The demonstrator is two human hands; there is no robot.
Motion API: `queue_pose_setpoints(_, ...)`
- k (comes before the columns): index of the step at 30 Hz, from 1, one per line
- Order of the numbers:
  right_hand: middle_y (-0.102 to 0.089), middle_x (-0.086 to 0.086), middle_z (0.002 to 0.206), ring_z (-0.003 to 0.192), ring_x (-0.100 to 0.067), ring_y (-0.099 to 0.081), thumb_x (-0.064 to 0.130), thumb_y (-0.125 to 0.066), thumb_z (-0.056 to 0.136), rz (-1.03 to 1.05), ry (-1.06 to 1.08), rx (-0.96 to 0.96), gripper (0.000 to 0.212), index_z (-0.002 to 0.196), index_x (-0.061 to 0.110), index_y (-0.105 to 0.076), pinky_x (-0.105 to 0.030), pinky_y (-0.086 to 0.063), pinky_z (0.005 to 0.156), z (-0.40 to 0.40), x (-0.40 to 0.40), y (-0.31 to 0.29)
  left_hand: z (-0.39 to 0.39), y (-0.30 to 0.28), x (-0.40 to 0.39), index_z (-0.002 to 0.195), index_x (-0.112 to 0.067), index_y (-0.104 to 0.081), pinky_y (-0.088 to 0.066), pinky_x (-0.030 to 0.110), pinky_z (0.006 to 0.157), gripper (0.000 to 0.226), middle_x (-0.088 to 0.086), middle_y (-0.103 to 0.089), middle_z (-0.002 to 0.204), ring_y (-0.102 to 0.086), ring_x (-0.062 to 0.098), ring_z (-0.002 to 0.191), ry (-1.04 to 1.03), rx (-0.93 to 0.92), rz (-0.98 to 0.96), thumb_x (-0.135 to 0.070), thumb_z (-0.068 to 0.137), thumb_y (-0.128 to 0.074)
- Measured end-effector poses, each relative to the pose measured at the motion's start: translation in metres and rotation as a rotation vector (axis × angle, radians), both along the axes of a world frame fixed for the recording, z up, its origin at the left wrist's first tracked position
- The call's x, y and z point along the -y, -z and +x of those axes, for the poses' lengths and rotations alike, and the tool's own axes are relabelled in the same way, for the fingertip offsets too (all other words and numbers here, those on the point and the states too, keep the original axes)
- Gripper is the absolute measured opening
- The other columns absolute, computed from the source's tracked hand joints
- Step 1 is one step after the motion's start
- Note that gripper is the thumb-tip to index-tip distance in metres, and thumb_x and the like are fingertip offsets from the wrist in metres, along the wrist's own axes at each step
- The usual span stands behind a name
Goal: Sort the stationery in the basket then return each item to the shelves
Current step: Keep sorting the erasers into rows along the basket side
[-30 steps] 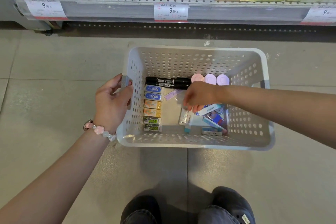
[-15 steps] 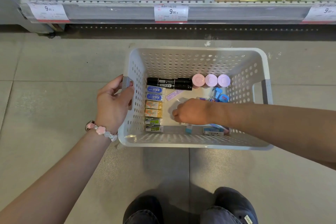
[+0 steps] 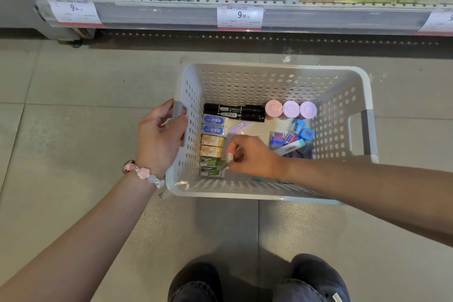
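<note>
The shelf runs along the top, still to be restocked. Below it the basket sits on the floor. The left hand curls round its grey handle, probably to steady it. Inside, erasers line the left wall and markers the back, seemingly grouped by kind. The right hand pinches a small eraser, fingers narrow, beside that column, likely to extend it.

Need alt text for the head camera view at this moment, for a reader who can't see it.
A person's right hand pinches a small eraser-like item low in a white perforated basket on the floor, beside a column of boxed erasers. The left hand grips the basket's left handle; black markers and three pastel round caps line the far side.
</note>
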State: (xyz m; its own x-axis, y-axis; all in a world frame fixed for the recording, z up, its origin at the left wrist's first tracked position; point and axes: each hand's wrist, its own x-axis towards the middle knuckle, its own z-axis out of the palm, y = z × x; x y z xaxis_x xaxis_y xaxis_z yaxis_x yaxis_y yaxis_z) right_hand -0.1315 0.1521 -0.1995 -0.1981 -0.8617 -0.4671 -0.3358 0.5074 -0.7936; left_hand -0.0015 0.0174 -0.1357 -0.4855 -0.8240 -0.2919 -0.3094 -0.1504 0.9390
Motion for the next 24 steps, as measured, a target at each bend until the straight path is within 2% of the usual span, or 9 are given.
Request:
queue_pose_setpoints(2, -0.063, -0.01, 0.084, 0.074, -0.015, -0.057, -0.001, -0.071, 0.072, 0.045, 0.009, 0.025, 0.023, 0.078, 0.016, -0.056, -0.019, -0.048, 0.065, 0.006, 0.0, 0.006, 0.0, 0.0, 0.001, 0.086, -0.019, -0.067, -0.045, 0.03, 0.056, 0.023, -0.007, -0.064, 0.078, -0.059, 0.019, 0.069, -0.004, -0.005, 0.002, 0.001, 0.088, -0.055)
queue_pose_setpoints(4, -0.065, -0.01, 0.091, 0.077, -0.013, -0.055, 0.003, -0.073, 0.071, 0.108, -0.01, -0.043, 0.018, 0.082, 0.012, -0.062, -0.024, -0.048, 0.07, 0.009, 0.002, 0.01, 0.0, 0.001, 0.001, 0.09, -0.018, -0.067, -0.046, 0.028, 0.055, 0.022, -0.007, -0.065, 0.08, -0.06, 0.016, 0.069, -0.007, -0.003, 0.002, 0.0, 0.089, -0.055)
queue_pose_setpoints(7, -0.065, -0.01, 0.099, 0.081, -0.013, -0.053, 0.009, -0.072, 0.073, 0.197, -0.025, -0.158, 0.019, 0.09, 0.004, -0.066, -0.021, -0.041, 0.067, 0.011, 0.006, 0.013, -0.001, 0.002, 0.001, 0.087, -0.019, -0.067, -0.044, 0.03, 0.055, 0.023, -0.004, -0.063, 0.08, -0.056, 0.02, 0.07, -0.013, -0.002, 0.012, 0.0, 0.089, -0.055)
queue_pose_setpoints(10, -0.065, -0.011, 0.104, 0.094, -0.022, -0.06, 0.011, -0.072, 0.075, 0.249, -0.027, -0.212, 0.021, 0.093, 0.002, -0.067, -0.023, -0.044, 0.07, 0.014, 0.013, 0.015, -0.001, 0.002, 0.0, 0.083, -0.019, -0.066, -0.044, 0.028, 0.055, 0.026, -0.009, -0.062, 0.073, -0.056, 0.018, 0.068, -0.013, -0.016, 0.021, 0.004, 0.087, -0.053)
queue_pose_setpoints(14, -0.063, -0.008, 0.105, 0.098, -0.021, -0.06, 0.014, -0.075, 0.073, 0.26, -0.028, -0.24, 0.028, 0.096, 0.006, -0.063, -0.023, -0.04, 0.067, 0.021, 0.025, 0.016, -0.001, 0.001, 0.0, 0.084, -0.016, -0.065, -0.047, 0.031, 0.059, 0.023, -0.002, -0.063, 0.081, -0.059, 0.017, 0.072, -0.003, -0.025, 0.026, 0.003, 0.088, -0.053)
queue_pose_setpoints(19, -0.064, -0.008, 0.106, 0.1, -0.021, -0.061, 0.014, -0.075, 0.073, 0.351, -0.029, -0.232, 0.036, 0.105, 0.007, -0.059, -0.026, -0.049, 0.073, 0.023, 0.032, 0.013, 0.0, 0.001, 0.0, 0.086, -0.015, -0.065, -0.052, 0.028, 0.059, 0.019, 0.001, -0.064, 0.087, -0.062, 0.015, 0.076, 0.001, -0.022, 0.026, 0.001, 0.089, -0.055)
queue_pose_setpoints(24, -0.061, -0.006, 0.098, 0.097, -0.018, -0.06, 0.02, -0.077, 0.074, 0.47, -0.021, -0.178, 0.042, 0.109, 0.006, -0.059, -0.026, -0.05, 0.078, 0.017, 0.031, -0.001, -0.001, 0.0, -0.001, 0.085, -0.014, -0.065, -0.049, 0.031, 0.06, 0.023, -0.005, -0.064, 0.078, -0.06, 0.012, 0.071, 0.0, -0.037, 0.029, 0.004, 0.088, -0.053)
